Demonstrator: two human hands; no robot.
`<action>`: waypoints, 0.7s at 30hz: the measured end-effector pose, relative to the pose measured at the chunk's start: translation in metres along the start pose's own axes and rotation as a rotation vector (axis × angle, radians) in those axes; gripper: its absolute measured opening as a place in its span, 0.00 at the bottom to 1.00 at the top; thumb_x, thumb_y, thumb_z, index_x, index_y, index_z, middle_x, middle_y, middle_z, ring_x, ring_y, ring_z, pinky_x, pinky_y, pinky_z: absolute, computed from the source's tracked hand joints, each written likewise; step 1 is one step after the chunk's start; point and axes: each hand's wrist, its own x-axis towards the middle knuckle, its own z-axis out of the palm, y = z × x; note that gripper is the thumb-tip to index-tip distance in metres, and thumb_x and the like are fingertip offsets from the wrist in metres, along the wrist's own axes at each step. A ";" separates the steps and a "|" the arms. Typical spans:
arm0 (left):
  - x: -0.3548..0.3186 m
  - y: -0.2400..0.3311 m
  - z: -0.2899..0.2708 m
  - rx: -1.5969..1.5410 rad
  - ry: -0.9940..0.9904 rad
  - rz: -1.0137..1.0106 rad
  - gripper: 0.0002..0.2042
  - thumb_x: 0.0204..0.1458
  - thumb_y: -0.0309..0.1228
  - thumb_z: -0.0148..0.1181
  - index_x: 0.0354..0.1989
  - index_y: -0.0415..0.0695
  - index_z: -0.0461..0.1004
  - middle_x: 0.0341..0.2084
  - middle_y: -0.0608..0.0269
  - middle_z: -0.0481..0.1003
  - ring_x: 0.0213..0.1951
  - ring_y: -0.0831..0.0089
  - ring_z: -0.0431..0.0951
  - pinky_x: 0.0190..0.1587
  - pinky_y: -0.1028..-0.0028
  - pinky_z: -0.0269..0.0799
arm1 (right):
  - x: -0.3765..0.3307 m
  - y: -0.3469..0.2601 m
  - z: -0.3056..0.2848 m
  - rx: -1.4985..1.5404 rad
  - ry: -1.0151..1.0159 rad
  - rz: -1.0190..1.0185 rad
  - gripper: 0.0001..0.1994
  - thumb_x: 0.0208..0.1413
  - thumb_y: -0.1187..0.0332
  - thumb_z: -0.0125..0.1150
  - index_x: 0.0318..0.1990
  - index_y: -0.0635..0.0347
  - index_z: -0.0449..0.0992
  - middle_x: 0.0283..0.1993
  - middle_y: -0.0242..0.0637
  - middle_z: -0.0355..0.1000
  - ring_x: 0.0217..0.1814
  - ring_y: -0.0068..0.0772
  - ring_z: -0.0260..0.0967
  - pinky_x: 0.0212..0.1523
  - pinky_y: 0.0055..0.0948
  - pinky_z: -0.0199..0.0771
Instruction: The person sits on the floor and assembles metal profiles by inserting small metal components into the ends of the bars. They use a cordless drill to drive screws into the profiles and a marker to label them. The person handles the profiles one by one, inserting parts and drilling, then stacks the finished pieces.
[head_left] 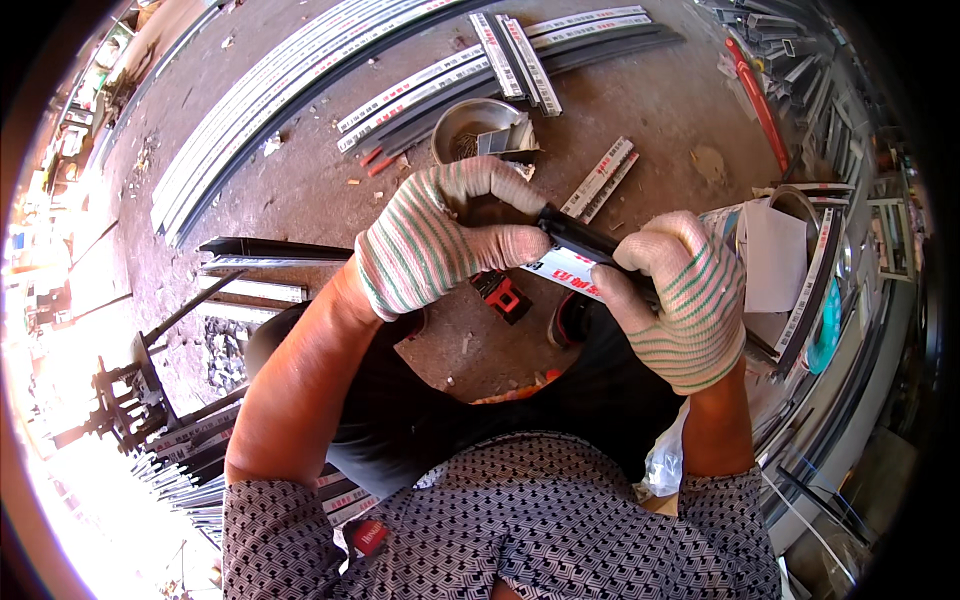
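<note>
1. Black bar [275, 248] lies left of the left hand [430, 230].
2. Left hand, gloved, pinches the profile's left end between thumb and fingers.
3. Steel bowl [452, 125] sits beyond the left hand, on the floor.
4. Red-black tool [503, 297] shows below that hand's thumb.
5. Profile [587, 238], black and white-labelled, spans both hands.
6. Right hand [685, 295], gloved, grasps its right end.
7. White sheet [775, 260] stands right of the right hand.

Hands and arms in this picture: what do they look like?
The left hand and right hand wear pale knitted gloves with thin green stripes. The forearms are bare below short sleeves, greyish with a small, dark geometric pattern.
</note>
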 end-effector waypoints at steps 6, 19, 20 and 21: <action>-0.004 0.004 0.012 0.206 0.036 0.004 0.18 0.56 0.30 0.71 0.53 0.37 0.78 0.44 0.64 0.82 0.47 0.74 0.80 0.52 0.71 0.76 | -0.001 -0.001 0.001 -0.034 0.004 0.051 0.13 0.47 0.70 0.76 0.36 0.55 0.75 0.35 0.41 0.72 0.32 0.45 0.74 0.32 0.42 0.73; -0.001 0.005 0.039 -0.017 0.034 -0.156 0.30 0.64 0.38 0.61 0.69 0.38 0.60 0.53 0.60 0.76 0.55 0.74 0.75 0.59 0.71 0.72 | 0.006 -0.010 0.004 -0.181 0.076 0.033 0.13 0.49 0.65 0.76 0.36 0.54 0.76 0.34 0.37 0.71 0.32 0.44 0.73 0.31 0.42 0.72; -0.001 0.006 0.041 -0.050 0.032 -0.163 0.30 0.65 0.42 0.59 0.70 0.38 0.60 0.52 0.60 0.76 0.53 0.74 0.76 0.57 0.71 0.74 | 0.006 -0.011 0.004 -0.195 0.078 0.025 0.13 0.49 0.65 0.76 0.36 0.54 0.76 0.34 0.37 0.71 0.33 0.44 0.73 0.32 0.43 0.72; 0.000 0.006 0.043 -0.082 0.030 -0.171 0.30 0.66 0.45 0.57 0.70 0.39 0.60 0.51 0.59 0.77 0.51 0.73 0.78 0.55 0.70 0.76 | 0.006 -0.011 0.005 -0.210 0.080 0.017 0.13 0.49 0.65 0.76 0.35 0.54 0.76 0.34 0.37 0.71 0.33 0.44 0.73 0.33 0.43 0.72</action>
